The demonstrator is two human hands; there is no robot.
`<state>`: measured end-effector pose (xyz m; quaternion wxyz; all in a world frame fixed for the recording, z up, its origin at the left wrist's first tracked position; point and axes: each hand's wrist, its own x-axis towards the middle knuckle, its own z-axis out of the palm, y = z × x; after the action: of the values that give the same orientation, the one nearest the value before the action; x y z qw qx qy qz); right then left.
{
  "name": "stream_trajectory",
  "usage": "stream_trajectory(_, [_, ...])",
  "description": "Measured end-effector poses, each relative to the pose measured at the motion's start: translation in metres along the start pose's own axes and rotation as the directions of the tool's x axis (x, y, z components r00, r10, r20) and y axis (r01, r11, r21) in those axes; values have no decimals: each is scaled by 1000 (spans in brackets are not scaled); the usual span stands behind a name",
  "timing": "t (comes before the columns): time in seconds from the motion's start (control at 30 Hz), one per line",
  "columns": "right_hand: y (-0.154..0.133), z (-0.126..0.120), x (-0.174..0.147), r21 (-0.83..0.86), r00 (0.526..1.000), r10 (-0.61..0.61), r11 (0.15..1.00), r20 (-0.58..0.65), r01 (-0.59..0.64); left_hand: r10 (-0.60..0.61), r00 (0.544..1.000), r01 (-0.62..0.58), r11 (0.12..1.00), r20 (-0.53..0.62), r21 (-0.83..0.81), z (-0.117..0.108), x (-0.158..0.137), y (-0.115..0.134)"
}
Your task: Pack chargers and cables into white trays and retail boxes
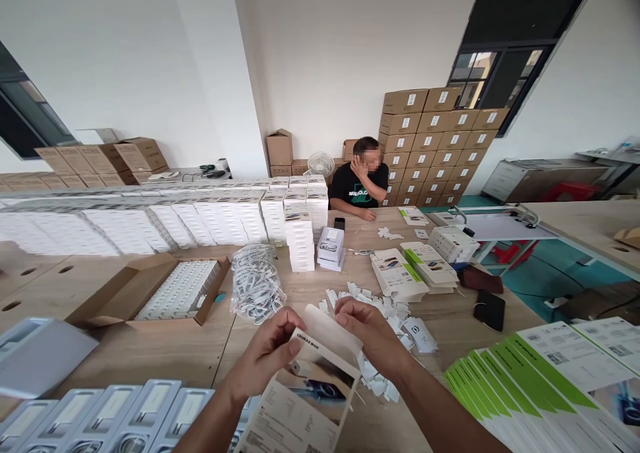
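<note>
A printed white carton (305,400) with a product picture on its face is held up in front of me, its top end open and a flap raised. My left hand (273,346) is closed on the carton's upper left edge, thumb on the front. At the upper right, my right hand (370,330) pinches the raised flap (323,326). Just beyond lies a scattered pile of small white paper pieces (395,313). Below and left, grey trays (150,406) with white chargers and coiled cables stand in a row, partly hidden by my left forearm.
Flat green-and-white cartons (530,373) fan out at right. A bag of white cables (257,283) and an open brown box (200,313) of white parts lie at left. Stacked white boxes (210,220) line the table's far side. A person (360,180) sits opposite, near a black wallet-like item (489,310).
</note>
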<state>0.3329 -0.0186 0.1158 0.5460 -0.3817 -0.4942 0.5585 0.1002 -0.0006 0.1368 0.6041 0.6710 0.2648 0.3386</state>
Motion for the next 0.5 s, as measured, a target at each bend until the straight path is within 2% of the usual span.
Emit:
stream_trajectory(0.07, [4,3,0,140,990,126,981,63,-134,27,1000,-26,1000,-4,17,0,0,2])
stream_trajectory(0.13, [8,4,1,128,978,166,975,126,-182,30,1000,-30,999,3,-24,2,0,2])
stream_trajectory(0.2, [11,4,0,25,983,138,990,122,-142,20,1000,-18,995,19,-94,4,0,1])
stream_trajectory(0.27, [11,4,-1,-91,994,88,993,67,-82,11,1000,-9,992,14,-129,6,0,-1])
stream_trajectory(0.4, [2,5,-7,-301,1000,-24,953,9,25,2,1000,-3,998,-8,-59,6,0,-4])
stream_trajectory(0.5, [-4,6,-12,-298,996,-73,951,48,84,12,1000,-11,1000,25,-10,3,2,-4])
